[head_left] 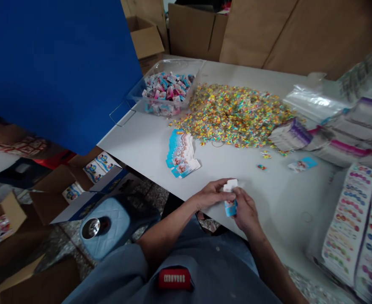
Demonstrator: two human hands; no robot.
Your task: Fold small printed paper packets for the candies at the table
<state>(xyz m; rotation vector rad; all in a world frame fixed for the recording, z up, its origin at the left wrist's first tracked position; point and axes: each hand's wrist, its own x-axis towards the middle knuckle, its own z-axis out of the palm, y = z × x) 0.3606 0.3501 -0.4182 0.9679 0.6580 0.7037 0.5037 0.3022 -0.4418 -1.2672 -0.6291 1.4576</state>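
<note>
My left hand (209,194) and my right hand (244,209) both pinch a small white-and-blue printed card (231,207) just above the white table (277,194), and my fingers hide part of it. Farther off lies a fanned pile of similar blue-edged cards (181,154). Beyond them spreads a large heap of tiny multicoloured pieces (233,116). A transparent plastic tray (135,99) holds pink and blue packets. One loose card (302,164) lies to the right.
Bundled printed sheets (351,223) and wrapped stacks (354,135) fill the table's right side. A large blue board (56,71) stands at left. Cardboard boxes (144,36) stand behind the table. Below its left edge are a padded stool (116,223) and open cartons (56,198).
</note>
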